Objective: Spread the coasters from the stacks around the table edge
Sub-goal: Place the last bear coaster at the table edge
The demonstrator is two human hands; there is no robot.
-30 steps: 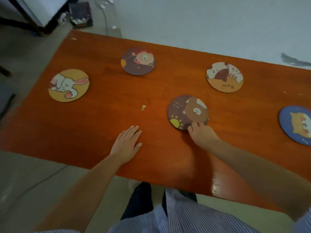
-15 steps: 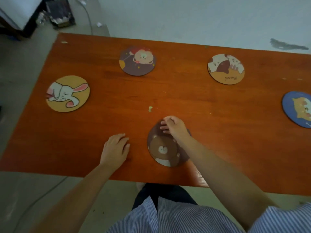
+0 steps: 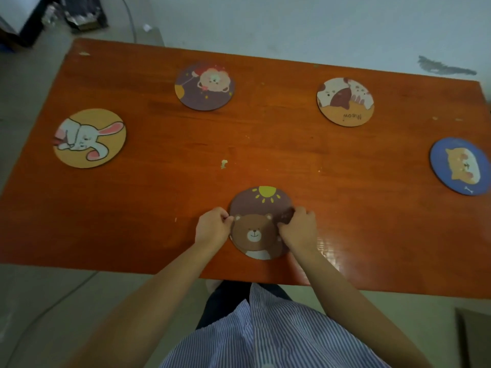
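A brown bear coaster with a yellow sun lies flat near the front edge of the orange wooden table. My left hand pinches its left rim and my right hand pinches its right rim. A yellow rabbit coaster lies at the left. A purple lion coaster and a cat coaster marked "Meow" lie along the far side. At the right edge lies a blue cat coaster.
A small pale crumb sits mid-table, just beyond the bear coaster. A cable runs over the floor at the lower left. Dark boxes stand on the floor beyond the table's far left corner.
The bear coaster was slid from mid-table toward the front edge and turned so the sun points away. My left hand came over from the bare table to its left rim.
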